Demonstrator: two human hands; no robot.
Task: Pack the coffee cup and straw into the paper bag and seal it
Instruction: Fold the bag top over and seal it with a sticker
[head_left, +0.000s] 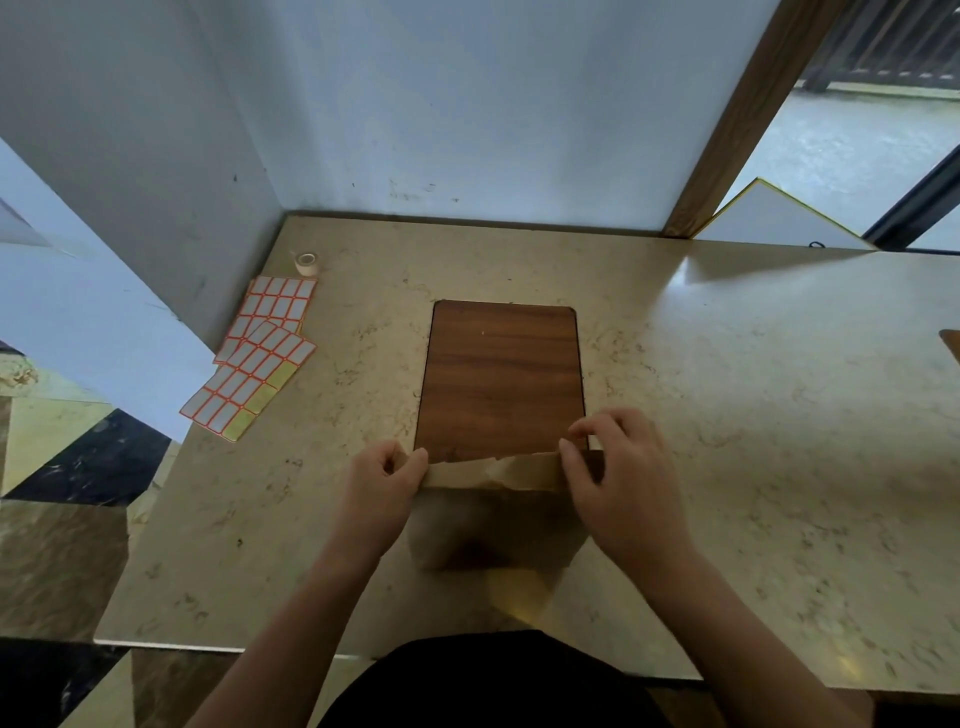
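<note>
A brown paper bag (493, 525) stands upright on the marble table (753, 441), close to the front edge. Its top edge is folded over into a creased flap (493, 470). My left hand (384, 478) pinches the left end of that flap. My right hand (618, 467) grips the right end, fingers curled over the fold. The coffee cup and the straw are not visible; whatever the bag holds is hidden by the paper.
A dark wooden board (501, 374) lies flat just beyond the bag. Sheets of white labels with orange borders (260, 353) lie at the table's left, with a small roll of tape (306, 262) behind them. White walls enclose the far left corner.
</note>
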